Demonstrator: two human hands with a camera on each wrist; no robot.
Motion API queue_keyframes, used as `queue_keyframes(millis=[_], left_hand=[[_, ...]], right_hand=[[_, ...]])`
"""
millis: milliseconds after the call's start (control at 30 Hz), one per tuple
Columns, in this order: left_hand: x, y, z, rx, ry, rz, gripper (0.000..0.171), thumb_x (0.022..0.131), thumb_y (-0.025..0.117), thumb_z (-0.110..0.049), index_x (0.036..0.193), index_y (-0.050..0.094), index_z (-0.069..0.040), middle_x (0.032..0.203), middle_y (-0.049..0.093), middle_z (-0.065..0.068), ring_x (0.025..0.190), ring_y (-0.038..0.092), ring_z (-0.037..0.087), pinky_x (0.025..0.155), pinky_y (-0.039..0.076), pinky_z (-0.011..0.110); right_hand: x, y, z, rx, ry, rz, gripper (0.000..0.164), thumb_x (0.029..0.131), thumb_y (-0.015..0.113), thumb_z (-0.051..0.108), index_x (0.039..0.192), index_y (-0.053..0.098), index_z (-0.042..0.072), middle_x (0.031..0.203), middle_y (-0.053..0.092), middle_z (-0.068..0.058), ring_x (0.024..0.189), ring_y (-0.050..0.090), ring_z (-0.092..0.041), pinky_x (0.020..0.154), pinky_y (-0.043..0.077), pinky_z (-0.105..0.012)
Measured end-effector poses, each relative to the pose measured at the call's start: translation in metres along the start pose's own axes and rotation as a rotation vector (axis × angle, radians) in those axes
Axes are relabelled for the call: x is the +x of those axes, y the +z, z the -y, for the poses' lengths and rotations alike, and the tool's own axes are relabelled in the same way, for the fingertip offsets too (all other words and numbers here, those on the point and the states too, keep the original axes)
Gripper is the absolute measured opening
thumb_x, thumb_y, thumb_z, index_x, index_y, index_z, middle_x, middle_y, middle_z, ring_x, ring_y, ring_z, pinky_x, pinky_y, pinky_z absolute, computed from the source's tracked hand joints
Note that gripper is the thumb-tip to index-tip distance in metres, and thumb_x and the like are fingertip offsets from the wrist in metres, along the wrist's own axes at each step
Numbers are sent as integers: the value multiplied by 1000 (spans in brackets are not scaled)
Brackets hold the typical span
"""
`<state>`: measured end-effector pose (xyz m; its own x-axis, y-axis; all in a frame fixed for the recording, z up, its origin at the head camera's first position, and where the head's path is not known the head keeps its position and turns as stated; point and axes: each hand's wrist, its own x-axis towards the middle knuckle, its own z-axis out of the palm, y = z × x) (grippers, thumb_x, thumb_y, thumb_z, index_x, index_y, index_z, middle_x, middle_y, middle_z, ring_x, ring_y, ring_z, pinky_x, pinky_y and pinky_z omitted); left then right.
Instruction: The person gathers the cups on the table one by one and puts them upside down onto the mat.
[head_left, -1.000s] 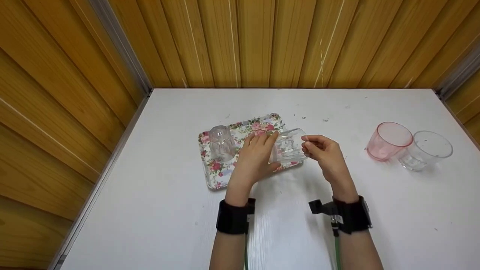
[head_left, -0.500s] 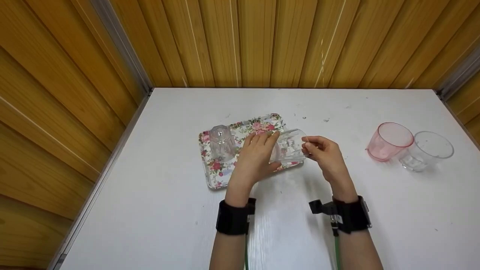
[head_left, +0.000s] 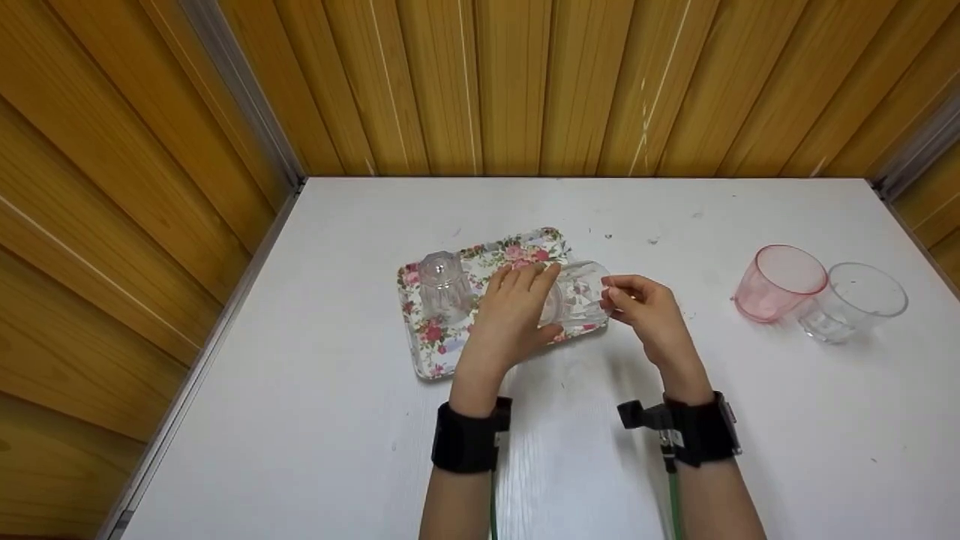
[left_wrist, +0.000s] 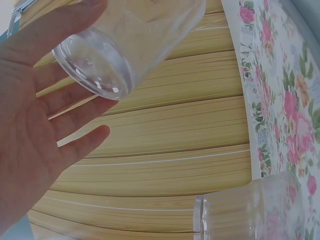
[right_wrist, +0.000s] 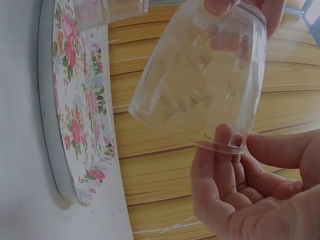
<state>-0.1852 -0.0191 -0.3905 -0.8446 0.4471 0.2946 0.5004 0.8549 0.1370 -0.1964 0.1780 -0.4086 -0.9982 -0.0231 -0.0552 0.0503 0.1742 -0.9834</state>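
Observation:
A clear drinking glass (head_left: 589, 296) lies sideways in the air over the floral tray (head_left: 431, 349), held between both hands. My left hand (head_left: 510, 315) grips its base end; in the left wrist view the thumb lies over the side and the fingers reach behind the thick base (left_wrist: 92, 62). At the other end my right hand (head_left: 652, 319) pinches the rim between thumb and fingers, one fingertip (right_wrist: 222, 132) showing through the wall. A second clear glass (head_left: 444, 289) stands upside down on the tray's left part, seen also in the left wrist view.
To the right on the white table (head_left: 750, 450) stand a pink glass (head_left: 776, 285) and a clear glass (head_left: 862, 300), overlapping in the head view. Yellow wood-patterned panels (head_left: 510, 90) rise behind the table and at its sides.
The held glass has turned slightly about its length between the hands, and its rim end has dipped a little. The right hand has shifted slightly left; the left hand stays nearly still.

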Motion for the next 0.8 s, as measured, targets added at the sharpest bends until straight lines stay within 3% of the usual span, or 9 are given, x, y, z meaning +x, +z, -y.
queue_keyframes(millis=[800], left_hand=[[-2,-2,-1,66,51,-99,74,70,74,-42,132,45,-12,125,53,6,116,50,20,107,30,37]], right_hand=[[2,6,-4,1,28,-1,30,93,45,3,119,44,-12,81,58,2,74,59,-5,70,52,-23]])
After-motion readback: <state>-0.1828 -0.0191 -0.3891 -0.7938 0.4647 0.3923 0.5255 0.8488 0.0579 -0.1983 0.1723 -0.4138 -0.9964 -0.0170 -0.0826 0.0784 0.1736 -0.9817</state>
